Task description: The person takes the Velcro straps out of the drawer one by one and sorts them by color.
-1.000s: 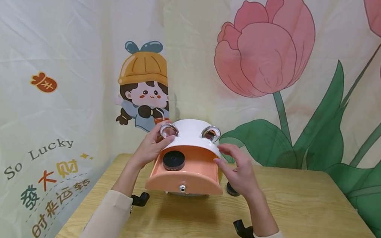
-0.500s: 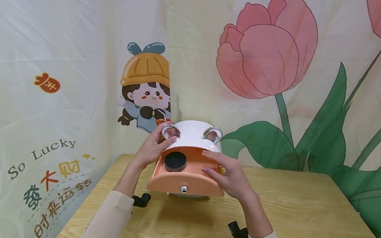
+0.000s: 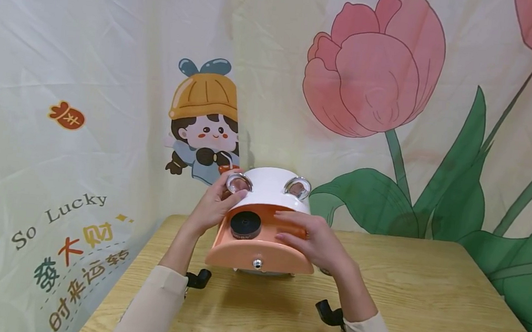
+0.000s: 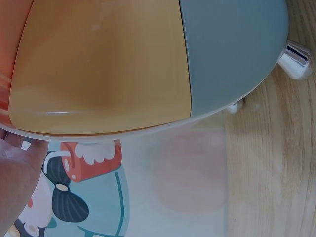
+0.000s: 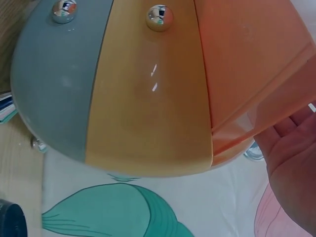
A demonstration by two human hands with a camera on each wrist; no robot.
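Note:
A small drawer cabinet [image 3: 271,185] with a white top and two silver ring ears stands on the table. Its orange drawer [image 3: 269,257] is pulled out, and a black round disc [image 3: 245,224] lies in the drawer's left part. My left hand [image 3: 211,206] grips the cabinet's upper left side, thumb in front by the ear. My right hand [image 3: 321,240] reaches over the drawer's right side with fingers extended and nothing visible in them. The yellow drawer [image 5: 153,98] and blue-grey drawer [image 5: 61,84] below are closed.
A second dark round object [image 5: 12,219] sits on the wooden table [image 3: 424,306], mostly hidden behind my right hand in the head view. Black camera mounts [image 3: 330,313] stick out at both wrists. A printed cloth [image 3: 273,82] hangs behind the table.
My right hand has moved left, from the cabinet's right edge to over the orange drawer. The left hand keeps its grip, and the disc stays in the drawer.

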